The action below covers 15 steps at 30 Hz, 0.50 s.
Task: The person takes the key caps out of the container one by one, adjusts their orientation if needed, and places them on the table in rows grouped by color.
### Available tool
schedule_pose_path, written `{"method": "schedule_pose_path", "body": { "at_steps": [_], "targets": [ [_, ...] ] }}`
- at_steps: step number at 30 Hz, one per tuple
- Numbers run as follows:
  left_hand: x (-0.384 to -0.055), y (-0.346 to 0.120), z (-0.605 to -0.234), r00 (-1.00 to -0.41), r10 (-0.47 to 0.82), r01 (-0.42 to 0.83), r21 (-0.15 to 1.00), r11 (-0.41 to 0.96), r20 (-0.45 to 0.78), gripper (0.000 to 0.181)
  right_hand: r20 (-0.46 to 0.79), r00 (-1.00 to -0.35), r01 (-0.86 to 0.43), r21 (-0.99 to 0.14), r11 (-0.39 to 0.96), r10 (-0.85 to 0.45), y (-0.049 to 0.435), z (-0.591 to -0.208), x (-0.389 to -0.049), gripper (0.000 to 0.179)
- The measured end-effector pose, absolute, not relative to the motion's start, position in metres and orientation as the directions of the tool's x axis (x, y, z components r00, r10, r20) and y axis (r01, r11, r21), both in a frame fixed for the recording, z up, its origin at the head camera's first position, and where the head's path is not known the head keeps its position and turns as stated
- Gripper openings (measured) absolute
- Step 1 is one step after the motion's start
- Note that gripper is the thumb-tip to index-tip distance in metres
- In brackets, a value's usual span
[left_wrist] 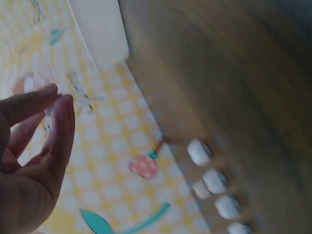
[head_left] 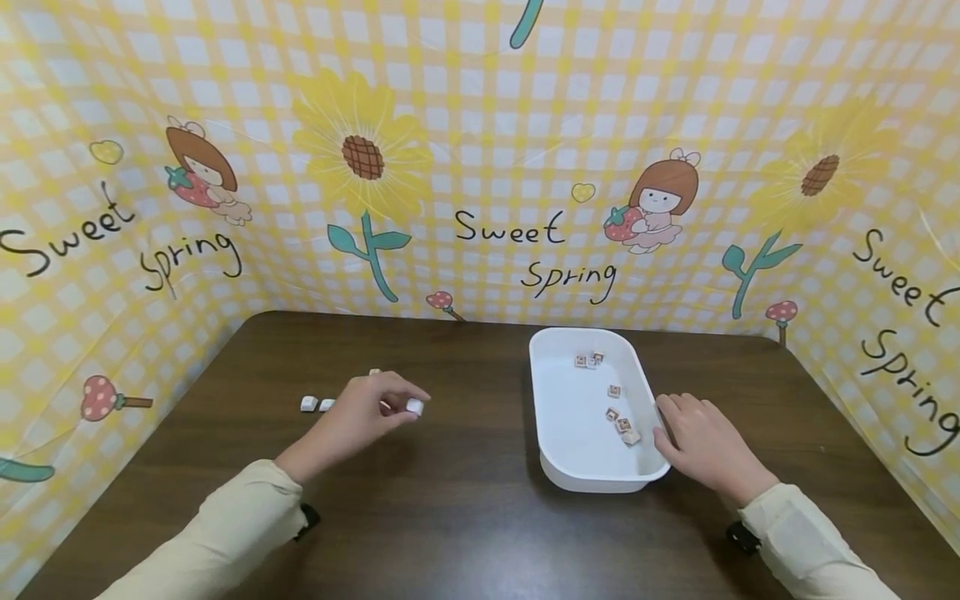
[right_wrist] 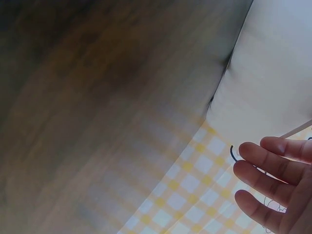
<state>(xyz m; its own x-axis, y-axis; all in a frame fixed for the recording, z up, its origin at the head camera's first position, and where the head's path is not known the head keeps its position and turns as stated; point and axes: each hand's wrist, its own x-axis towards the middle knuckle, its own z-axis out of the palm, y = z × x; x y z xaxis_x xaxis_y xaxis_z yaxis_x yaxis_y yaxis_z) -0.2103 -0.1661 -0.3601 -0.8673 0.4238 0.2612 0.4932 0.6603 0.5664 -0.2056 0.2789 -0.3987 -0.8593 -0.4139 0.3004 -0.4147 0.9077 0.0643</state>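
Observation:
My left hand (head_left: 375, 404) pinches a small white keycap (head_left: 415, 407) between thumb and fingertips, above the table left of the white plastic tray (head_left: 551, 408). In the left wrist view the fingertips mostly hide that keycap. Several keycaps lie inside the tray, one (head_left: 614, 391) near its middle, most with brown-edged undersides up. At the tray's right rim rests my right hand (head_left: 705, 437), its fingers loosely extended and holding nothing; the right wrist view shows those fingers (right_wrist: 265, 180) slightly bent beside the tray's outer wall. Behind the left hand, more white keycaps (head_left: 308, 404) stand on the table.
The dark wooden table (head_left: 450, 525) carries the tray right of centre. A yellow checked cloth (head_left: 480, 150) with flowers and lettering hangs round its back and sides. In the left wrist view, several white keycaps (left_wrist: 214, 181) form a row, with a beige one (left_wrist: 201, 190) beside it.

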Motion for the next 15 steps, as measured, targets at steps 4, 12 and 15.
{"method": "schedule_pose_path", "body": {
  "at_steps": [4,12,15],
  "targets": [
    [-0.218,-0.192,-0.361,-0.909,0.379,0.390,0.683,0.618,0.175,0.023,0.295,-0.864,-0.411,0.057,0.910,-0.409,0.279,-0.398,-0.206,0.035],
    [-0.226,-0.219,-0.362,-0.963,0.252,0.221,0.805,0.551,0.092,0.027,0.328,-0.842,-0.427,0.079,0.901,-0.428,0.279,-0.400,-0.206,0.034],
    [-0.229,-0.219,-0.364,-0.958,0.254,0.267,0.741,0.616,0.134,0.019,0.333,-0.842,-0.424,0.079,0.902,-0.425,0.279,-0.400,-0.206,0.032]
  ]
}}
